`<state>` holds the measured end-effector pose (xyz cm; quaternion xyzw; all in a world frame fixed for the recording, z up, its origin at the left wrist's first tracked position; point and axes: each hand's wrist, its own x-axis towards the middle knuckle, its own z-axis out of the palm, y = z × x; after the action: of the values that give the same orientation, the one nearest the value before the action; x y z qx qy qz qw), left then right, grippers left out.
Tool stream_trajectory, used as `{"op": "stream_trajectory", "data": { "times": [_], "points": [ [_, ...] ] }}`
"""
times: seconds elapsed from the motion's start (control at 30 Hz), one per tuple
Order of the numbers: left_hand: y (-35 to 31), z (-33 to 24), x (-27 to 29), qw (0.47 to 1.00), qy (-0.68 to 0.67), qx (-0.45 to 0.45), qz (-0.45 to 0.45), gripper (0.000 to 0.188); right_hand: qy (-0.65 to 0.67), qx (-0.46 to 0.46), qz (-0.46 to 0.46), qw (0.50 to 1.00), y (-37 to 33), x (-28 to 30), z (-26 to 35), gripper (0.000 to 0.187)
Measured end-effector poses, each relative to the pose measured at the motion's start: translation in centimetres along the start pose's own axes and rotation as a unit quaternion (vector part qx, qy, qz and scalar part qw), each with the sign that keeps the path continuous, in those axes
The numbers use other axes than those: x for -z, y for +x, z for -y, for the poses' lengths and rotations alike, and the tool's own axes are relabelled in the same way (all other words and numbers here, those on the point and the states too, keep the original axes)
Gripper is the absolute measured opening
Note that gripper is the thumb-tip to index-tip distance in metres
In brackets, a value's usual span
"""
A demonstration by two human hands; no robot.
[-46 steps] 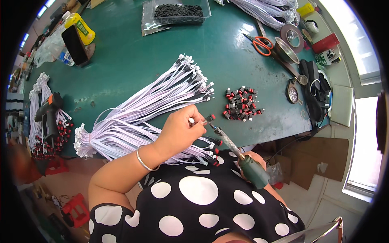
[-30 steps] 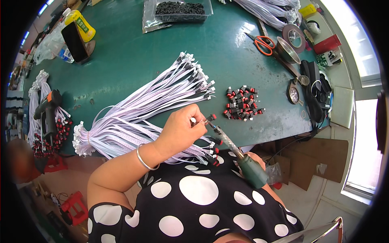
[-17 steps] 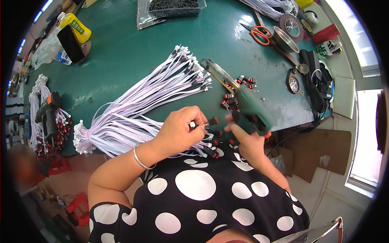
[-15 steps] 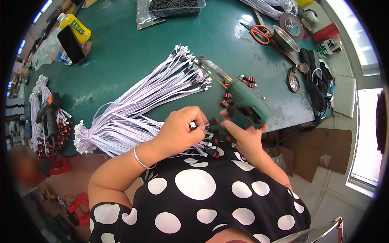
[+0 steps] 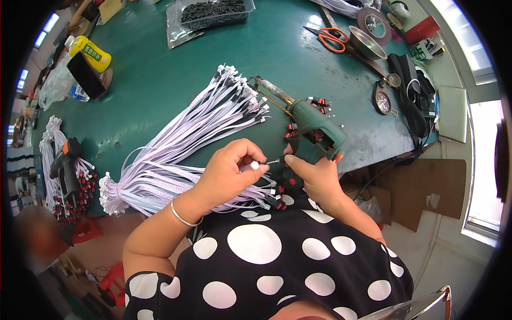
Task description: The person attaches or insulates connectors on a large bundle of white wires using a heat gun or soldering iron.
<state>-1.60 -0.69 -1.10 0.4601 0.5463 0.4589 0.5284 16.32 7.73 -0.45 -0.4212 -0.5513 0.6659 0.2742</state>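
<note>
Left hand (image 5: 237, 168): our grip pinches a white-connector cable (image 5: 255, 166)
Right hand (image 5: 318, 176): our grip holds soldering gun (image 5: 312, 118), thumb on black switch (image 5: 282, 159)

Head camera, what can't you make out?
Head view: pile of red-and-black switches, partly hidden by the green soldering gun.
Head view: far white cable bundle, cut off by the top edge.
Head view: thin wire between left hand and right hand, too small to show any joint.
</note>
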Motion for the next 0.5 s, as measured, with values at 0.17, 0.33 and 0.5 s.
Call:
{"op": "stream_trajectory", "data": {
  "times": [0.17, 0.33, 0.5],
  "points": [
    [-0.1, -0.1, -0.3, 0.999, -0.003, 0.031, -0.005, 0.025, 0.009, -0.037, 0.005, 0.999, -0.1, -0.1, 0.2, 0.014],
    [0.1, -0.6, -1.3, 0.998, -0.023, 0.033, -0.041, 0.029, -0.006, 0.006, 0.012, 1.000, -0.4, -0.5, 0.5, 0.014],
    [0.1, -0.1, -1.6, 0.994, -0.068, -0.004, -0.088, 0.035, 0.011, -0.017, 0.016, 1.000, -0.6, -0.5, 0.4, 0.018]
  ]
}}
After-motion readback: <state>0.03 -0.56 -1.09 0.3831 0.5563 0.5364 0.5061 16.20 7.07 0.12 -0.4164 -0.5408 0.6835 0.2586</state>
